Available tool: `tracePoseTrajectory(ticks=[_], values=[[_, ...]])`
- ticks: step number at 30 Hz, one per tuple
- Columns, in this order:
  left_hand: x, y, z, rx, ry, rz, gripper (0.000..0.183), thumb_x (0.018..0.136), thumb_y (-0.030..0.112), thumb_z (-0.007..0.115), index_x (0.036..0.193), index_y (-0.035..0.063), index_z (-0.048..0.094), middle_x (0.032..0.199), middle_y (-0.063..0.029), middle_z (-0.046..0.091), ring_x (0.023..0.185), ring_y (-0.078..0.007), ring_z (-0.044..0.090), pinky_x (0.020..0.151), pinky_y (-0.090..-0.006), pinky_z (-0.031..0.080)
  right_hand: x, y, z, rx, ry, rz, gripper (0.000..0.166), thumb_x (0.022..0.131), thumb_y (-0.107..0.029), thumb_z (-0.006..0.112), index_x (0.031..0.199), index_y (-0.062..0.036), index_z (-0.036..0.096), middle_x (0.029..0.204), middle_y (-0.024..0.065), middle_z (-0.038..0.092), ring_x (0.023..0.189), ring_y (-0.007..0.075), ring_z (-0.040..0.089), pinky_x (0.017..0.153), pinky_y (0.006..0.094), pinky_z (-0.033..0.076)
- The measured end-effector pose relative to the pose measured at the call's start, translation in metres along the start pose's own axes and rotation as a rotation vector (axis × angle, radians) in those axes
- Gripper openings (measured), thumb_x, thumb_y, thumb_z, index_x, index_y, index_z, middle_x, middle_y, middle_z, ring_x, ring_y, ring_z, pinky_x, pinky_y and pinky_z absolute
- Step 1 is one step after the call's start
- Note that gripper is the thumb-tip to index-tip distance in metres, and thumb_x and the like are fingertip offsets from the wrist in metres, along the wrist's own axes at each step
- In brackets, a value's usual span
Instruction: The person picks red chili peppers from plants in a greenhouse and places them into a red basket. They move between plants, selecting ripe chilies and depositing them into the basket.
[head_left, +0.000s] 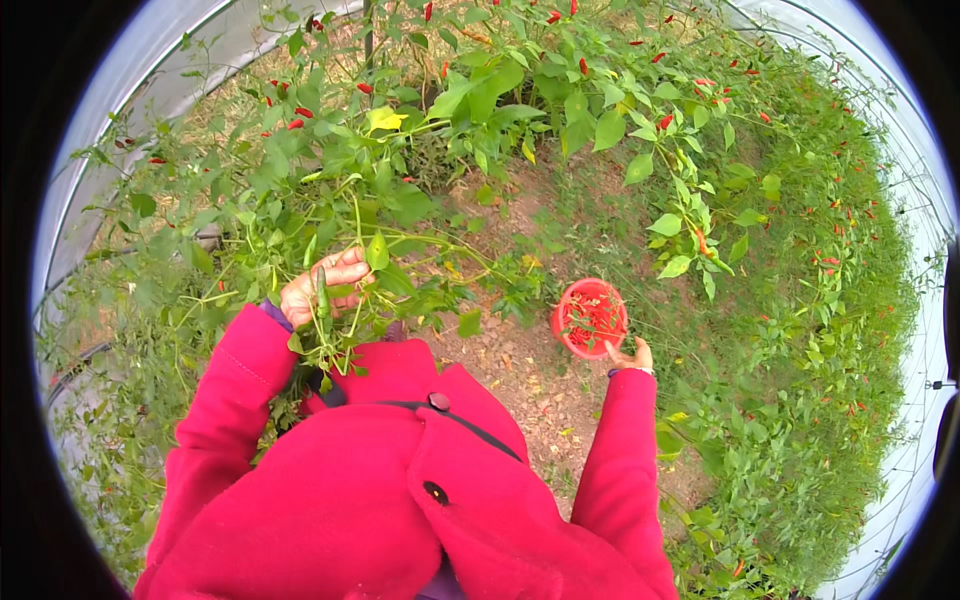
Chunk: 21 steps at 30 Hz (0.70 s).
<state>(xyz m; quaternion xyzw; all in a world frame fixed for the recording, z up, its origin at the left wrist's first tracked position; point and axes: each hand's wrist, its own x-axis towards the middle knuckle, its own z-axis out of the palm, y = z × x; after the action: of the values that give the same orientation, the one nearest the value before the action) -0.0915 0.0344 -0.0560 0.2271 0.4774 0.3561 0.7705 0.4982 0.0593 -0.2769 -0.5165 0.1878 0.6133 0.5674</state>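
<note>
My left hand (324, 286) is among the leaves of a chili pepper plant, its fingers curled around a leafy branch (358, 217). A green chili pepper (322, 292) hangs in front of the palm, and a broad green leaf (378, 251) is just beyond the fingertips. To the right, my right hand (632, 355) reaches out at the near rim of a red plastic bucket (556, 324). Its thumb and fingers are spread, and I see nothing held in them. Red chili peppers (589, 315) with some green stems lie in the bucket.
Chili plants (480, 82) bearing red fruit rise ahead, and a dense row (817, 300) runs along the right. Bare soil with dry leaves (517, 375) lies between the plants. Pale plastic sheeting (150, 97) on curved hoops encloses both sides. A drooping branch (686, 195) overhangs the path.
</note>
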Motion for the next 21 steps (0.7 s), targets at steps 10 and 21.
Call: tracePoseTrajectory(ticks=[10, 21], values=[[-0.001, -0.02, -0.022, -0.042, 0.049, -0.011, 0.055, 0.085, 0.02, 0.06, 0.134, 0.013, 0.037, 0.097, -0.0094, 0.064, 0.058, -0.0052, 0.055, 0.048, -0.0198, 0.044, -0.08, 0.16, 0.159, -1.162, -0.679, -0.36, 0.049, 0.087, -0.019, 0.058, 0.131, -0.0046, 0.041, 0.116, 0.0141, 0.058, 0.1, 0.0251, 0.059, 0.081, 0.0342, 0.052], [-0.009, -0.04, -0.029, -0.147, 0.04, 0.083, 0.034, 0.093, 0.027, 0.052, 0.121, 0.0077, 0.054, 0.092, -0.002, 0.061, 0.082, -0.0096, 0.063, 0.075, -0.026, 0.049, -0.148, 0.35, 0.358, -1.406, -1.681, -0.98, 0.063, 0.071, -0.01, 0.07, 0.128, -0.0039, 0.044, 0.122, 0.0205, 0.048, 0.109, 0.0359, 0.048, 0.091, 0.0401, 0.044]])
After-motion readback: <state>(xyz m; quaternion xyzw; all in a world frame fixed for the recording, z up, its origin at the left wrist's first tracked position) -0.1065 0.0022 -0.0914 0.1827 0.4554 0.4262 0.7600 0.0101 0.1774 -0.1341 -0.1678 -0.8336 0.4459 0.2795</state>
